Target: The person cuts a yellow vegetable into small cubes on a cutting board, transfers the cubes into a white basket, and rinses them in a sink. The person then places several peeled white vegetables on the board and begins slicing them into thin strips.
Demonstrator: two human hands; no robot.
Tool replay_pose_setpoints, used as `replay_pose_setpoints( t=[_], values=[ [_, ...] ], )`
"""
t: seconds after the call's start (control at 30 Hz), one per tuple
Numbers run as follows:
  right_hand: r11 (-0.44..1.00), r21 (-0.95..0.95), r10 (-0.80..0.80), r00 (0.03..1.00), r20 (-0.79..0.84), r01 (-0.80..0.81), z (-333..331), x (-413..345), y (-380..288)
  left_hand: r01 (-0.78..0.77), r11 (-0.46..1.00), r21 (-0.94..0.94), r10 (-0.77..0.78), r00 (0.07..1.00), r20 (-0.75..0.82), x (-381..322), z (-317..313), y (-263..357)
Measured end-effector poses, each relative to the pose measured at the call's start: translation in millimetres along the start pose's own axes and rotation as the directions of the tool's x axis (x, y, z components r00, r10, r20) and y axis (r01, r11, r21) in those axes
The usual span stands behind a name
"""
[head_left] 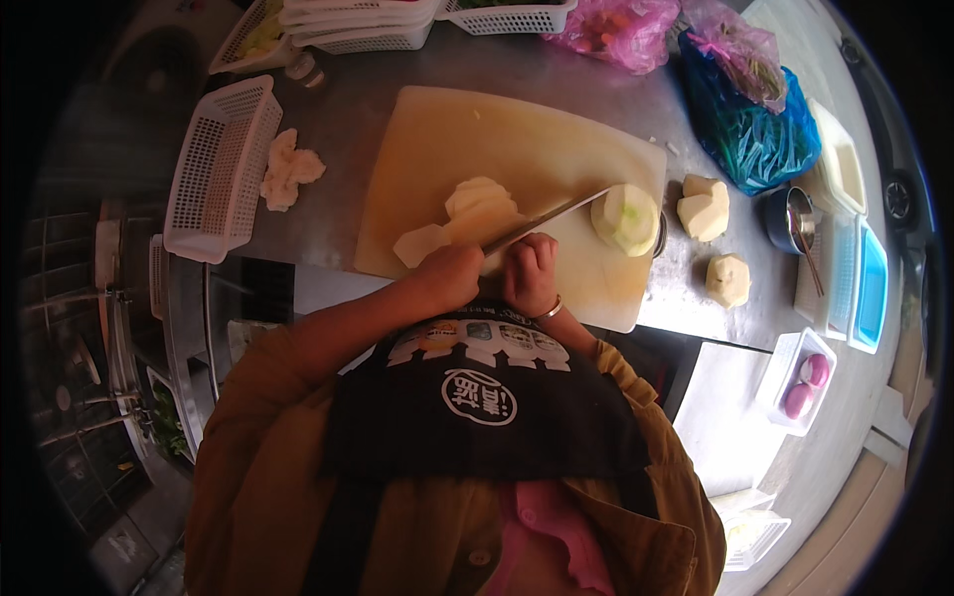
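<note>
My left hand (452, 277) is shut on the handle of a kitchen knife (551, 220). Its blade points up and right across a pale cutting board (522, 141), the tip close to a peeled round vegetable (626, 220) with a greenish patch. Beside the blade, my right hand (531, 274), a bracelet at its wrist, is held with curled fingers near the board's front edge; whether anything is inside them is hidden. Overlapping pale vegetable slices (483, 207) lie left of the blade, one larger flat slice (421, 244) next to my left hand.
Peeled vegetable pieces (703, 208) and another peeled vegetable (727, 280) sit right of the board. Leftward are a crumpled white cloth (291, 170) and white perforated basket (222, 170). Further right stand a blue plastic bag (760, 141), metal pot (788, 220) and tray (797, 381) with purple-and-white produce.
</note>
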State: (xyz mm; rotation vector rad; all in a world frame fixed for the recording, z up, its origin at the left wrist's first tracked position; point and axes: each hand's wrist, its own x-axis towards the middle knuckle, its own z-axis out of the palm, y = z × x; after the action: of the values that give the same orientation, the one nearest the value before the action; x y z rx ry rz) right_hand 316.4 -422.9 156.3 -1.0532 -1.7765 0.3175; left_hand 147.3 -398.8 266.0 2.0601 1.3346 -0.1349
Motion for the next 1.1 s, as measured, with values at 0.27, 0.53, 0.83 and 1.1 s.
replay_pose_setpoints(
  t=[0.27, 0.53, 0.83, 1.1],
  values=[
    [0.999, -0.008, -0.031, 0.999, 0.031, 0.031, -6, 5, -5, 0.034, 0.998, -0.06, -0.04, 0.993, -0.108, 3, 15, -12],
    [0.998, -0.04, -0.036, 0.973, 0.227, 0.047, -8, 16, -6, 0.026, 0.982, -0.189, -0.031, 0.999, -0.022, 22, 2, -31],
    [0.974, -0.102, 0.228, 0.883, 0.411, -0.204, -39, 17, 2, 0.026, 0.921, -0.388, -0.081, 0.988, -0.128, -23, -73, -15],
    [0.732, -0.517, 0.681, 0.503, 0.532, -0.445, -114, 62, 6, 0.077, 0.994, 0.083, -0.012, 0.796, -0.605, 5, -78, -89]
  ],
)
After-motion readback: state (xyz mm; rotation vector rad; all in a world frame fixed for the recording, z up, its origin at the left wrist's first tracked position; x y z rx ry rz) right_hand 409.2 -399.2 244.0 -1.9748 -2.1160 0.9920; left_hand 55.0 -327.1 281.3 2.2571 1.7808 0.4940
